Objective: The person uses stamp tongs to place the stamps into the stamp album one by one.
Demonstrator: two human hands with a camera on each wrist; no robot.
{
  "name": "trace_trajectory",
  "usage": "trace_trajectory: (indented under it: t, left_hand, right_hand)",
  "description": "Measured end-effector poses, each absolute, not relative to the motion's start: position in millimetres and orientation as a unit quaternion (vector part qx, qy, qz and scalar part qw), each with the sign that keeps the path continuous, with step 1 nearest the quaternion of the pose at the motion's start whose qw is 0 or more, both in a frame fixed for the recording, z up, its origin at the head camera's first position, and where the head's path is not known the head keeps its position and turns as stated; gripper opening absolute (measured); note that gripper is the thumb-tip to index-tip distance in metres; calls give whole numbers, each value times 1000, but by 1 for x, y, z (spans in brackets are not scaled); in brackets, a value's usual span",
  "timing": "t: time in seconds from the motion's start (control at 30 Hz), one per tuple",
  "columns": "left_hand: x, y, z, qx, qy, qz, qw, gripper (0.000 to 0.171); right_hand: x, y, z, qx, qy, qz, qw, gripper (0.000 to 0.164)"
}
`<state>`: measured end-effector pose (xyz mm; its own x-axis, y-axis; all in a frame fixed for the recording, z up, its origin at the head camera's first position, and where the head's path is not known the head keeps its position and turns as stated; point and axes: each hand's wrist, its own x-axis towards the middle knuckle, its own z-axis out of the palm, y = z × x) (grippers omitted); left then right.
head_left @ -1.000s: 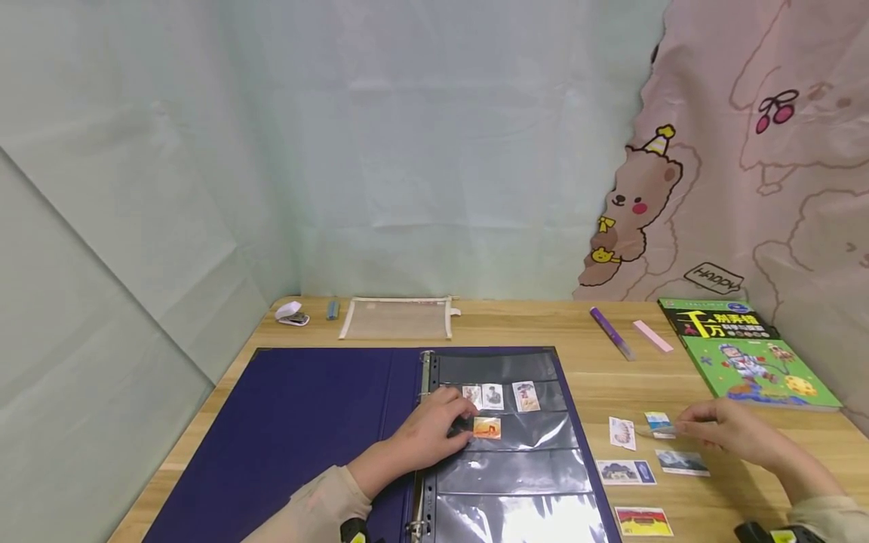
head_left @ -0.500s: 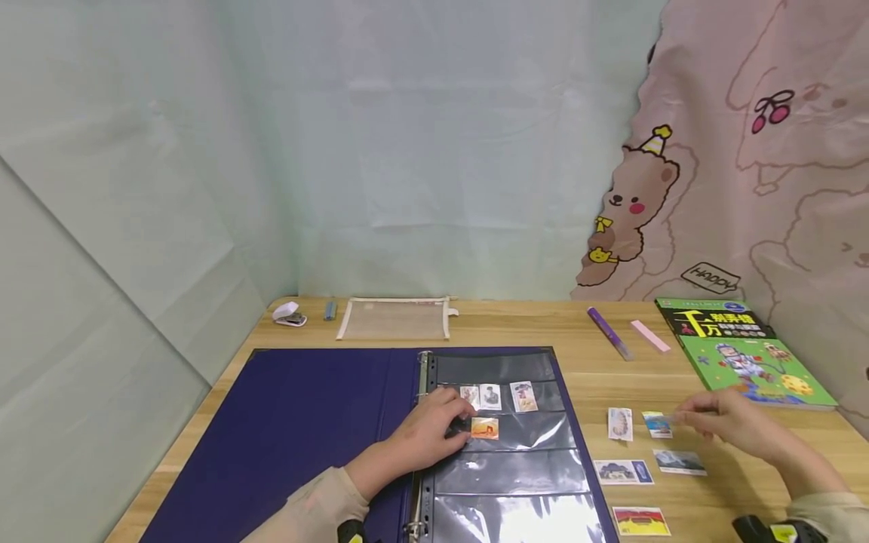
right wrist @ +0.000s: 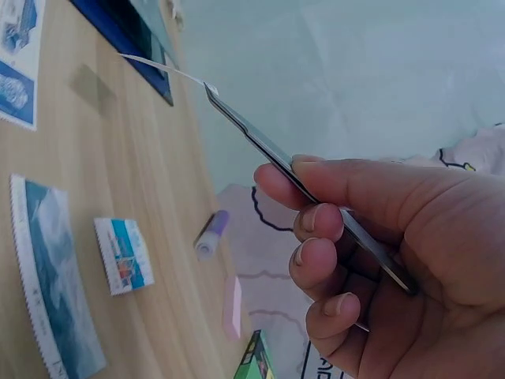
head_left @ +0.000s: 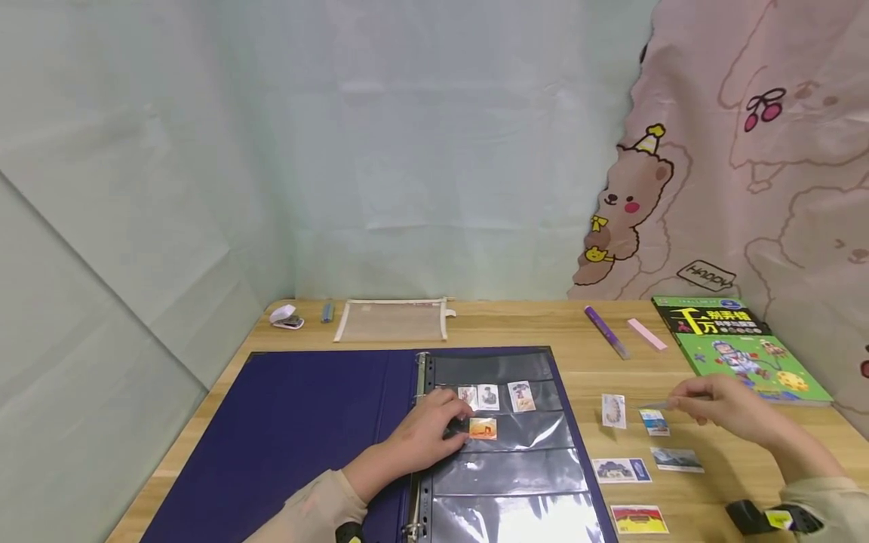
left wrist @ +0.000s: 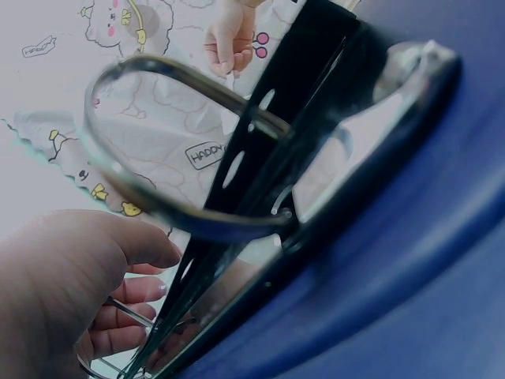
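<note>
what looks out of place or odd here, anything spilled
Nothing looks spilled. In the album, one stamp sits apart, with a clear gap before the close-set pair to its left, so spacing looks uneven.

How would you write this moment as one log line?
binder: open | left hand: at page, ring side | right hand: holds tweezers | stamp: in tweezers, above table

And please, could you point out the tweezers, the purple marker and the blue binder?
Tweezers (right wrist: 260,145): right wrist view, on the metal shaft.
Purple marker (head_left: 606,332): head view, middle of its barrel.
Blue binder (head_left: 305,426): head view, inner left cover.
</note>
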<state>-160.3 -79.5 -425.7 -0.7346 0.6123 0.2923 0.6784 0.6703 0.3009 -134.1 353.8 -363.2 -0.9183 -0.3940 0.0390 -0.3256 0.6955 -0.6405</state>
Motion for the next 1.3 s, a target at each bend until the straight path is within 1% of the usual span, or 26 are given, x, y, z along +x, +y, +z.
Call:
trace_trajectory:
  t: [0.23, 0.47, 0.83, 1.07, 1.3]
  left_hand:
    - [-161, -79, -426, -357, -909, -196, 93, 23]
    - [-161, -80, -426, -361, -905, -199, 100, 23]
    - [-161, -80, -428, -360, -906, -201, 95, 22]
    - [-162, -80, -429, -360, -906, -198, 97, 23]
    - [-162, -80, -429, -363, -904, -201, 102, 22]
  right_hand:
    - [-137, 345, -356, -191, 922, -332, 52, 18]
    - [-143, 332, -351, -187, 927, -322, 40, 14]
    - [-156, 314, -353, -218, 906, -357, 59, 17]
    - [-164, 304, -358, -266, 880, -392, 35, 14]
    - [-172, 290, -364, -237, 889, -389, 43, 19]
